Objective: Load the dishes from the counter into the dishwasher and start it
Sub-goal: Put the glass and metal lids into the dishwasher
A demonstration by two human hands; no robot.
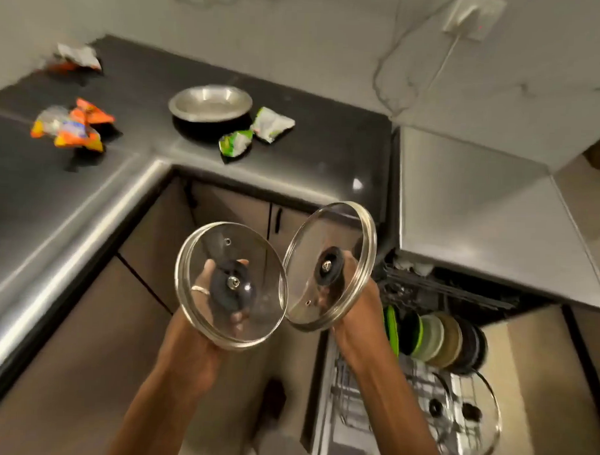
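Both hands raised in front of the cabinets, each with one glass lid.

- Left hand [189,348]: fingers curled round the black knob of a steel-rimmed glass lid [256,260], seen through the glass. The underside faces the camera. Ring [200,289] on one finger.
- Right hand [354,319]: fingers wrapped round the knob of a second glass lid [341,234], which is tilted more upright. The two rims are very close at the lower edge; cannot tell if they touch.
- Open dishwasher rack [350,402] low right, under the right forearm. It holds a row of upright plates [441,337], with two more glass lids [469,413] nearer the camera.
- Dark counter [311,153]: steel plate [210,103] resting on a dark pan [200,130]. Green wrappers [254,134] lie just beside it, orange wrappers [74,124] further left.
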